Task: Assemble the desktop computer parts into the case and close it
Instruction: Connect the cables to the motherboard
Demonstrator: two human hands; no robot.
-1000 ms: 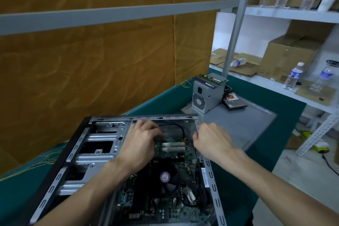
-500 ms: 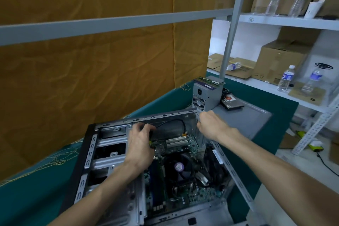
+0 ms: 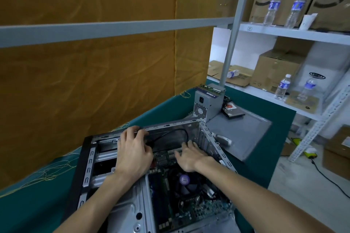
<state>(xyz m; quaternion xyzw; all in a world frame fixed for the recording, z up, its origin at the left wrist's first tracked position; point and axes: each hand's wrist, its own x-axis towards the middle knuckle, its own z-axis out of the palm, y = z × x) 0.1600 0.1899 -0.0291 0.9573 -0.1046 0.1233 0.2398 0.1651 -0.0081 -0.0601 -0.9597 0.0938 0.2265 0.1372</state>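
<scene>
Head view: left hand and right hand, fingers spread flat, inside boxy grey sheet-metal case.

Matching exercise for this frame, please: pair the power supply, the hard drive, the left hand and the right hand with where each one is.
Things:
1. power supply
2. hard drive
3. left hand
4. right hand

Places:
A. inside the case, over the motherboard
B. fingers at the case's far rail
C. upright on the grey side panel
D. flat, beside the power supply

Pairs: 1-C, 2-D, 3-B, 4-A
</scene>
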